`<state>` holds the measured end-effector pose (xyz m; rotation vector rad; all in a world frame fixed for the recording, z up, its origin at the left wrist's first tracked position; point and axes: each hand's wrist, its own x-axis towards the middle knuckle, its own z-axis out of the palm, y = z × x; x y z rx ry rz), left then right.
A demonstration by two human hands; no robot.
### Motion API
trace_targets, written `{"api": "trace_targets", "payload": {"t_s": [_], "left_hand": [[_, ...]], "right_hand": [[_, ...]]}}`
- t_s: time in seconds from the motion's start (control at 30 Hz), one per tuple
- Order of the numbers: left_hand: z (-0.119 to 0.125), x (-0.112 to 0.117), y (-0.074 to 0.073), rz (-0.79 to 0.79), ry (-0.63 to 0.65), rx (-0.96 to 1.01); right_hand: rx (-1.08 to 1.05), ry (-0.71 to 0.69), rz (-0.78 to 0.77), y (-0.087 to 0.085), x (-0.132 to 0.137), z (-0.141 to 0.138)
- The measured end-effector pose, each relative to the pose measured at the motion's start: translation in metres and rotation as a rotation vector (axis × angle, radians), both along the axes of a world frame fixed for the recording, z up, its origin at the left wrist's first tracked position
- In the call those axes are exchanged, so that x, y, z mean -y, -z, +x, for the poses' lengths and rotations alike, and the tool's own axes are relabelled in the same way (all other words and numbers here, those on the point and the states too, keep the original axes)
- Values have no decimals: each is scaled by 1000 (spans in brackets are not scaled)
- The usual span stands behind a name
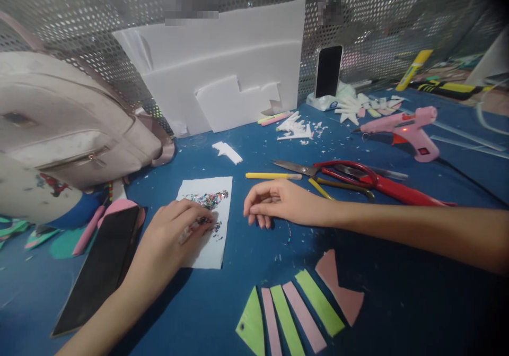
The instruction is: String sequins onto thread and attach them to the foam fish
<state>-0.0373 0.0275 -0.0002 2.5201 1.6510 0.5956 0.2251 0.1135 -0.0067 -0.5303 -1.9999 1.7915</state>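
Note:
On the left, a white sheet of paper (pixel 210 255) carries a heap of tiny multicoloured beads (pixel 210 199). My left hand (pixel 175 228) rests over the sheet, thumb and fingers closed around some of the beads. To its right, my right hand (pixel 278 202) is held above the blue table with its fingers curled and pressed together. A thin string of small beads (pixel 290 232) shows just below that palm; its upper end is hidden by the hand. Nearer me lie green and pink strips (pixel 306 316) with a pointed head piece and a pink tail piece, laid out like a fish.
Behind my right hand lie a yellow marker (pixel 273 176) and red-handled scissors (pixel 350 173). A pink glue gun (pixel 413 130) stands farther right. A dark phone (pixel 99 271), a bag (pixel 71 117) and a cap-like blue-and-white item (pixel 43 197) are left. White boards (pixel 222 64) lean at the back.

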Motion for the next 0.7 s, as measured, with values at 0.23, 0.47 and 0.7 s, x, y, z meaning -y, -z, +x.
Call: {"api": "trace_targets", "payload": {"t_s": [0.23, 0.47, 0.7], "left_hand": [[-3, -2, 1, 35, -14, -34], [-4, -3, 5, 12, 10, -46], [2, -1, 1, 33, 8, -56]], "right_hand": [[5, 2, 1, -2, 0, 0], [9, 0, 11, -1, 0, 0], [12, -2, 21, -2, 0, 0]]}}
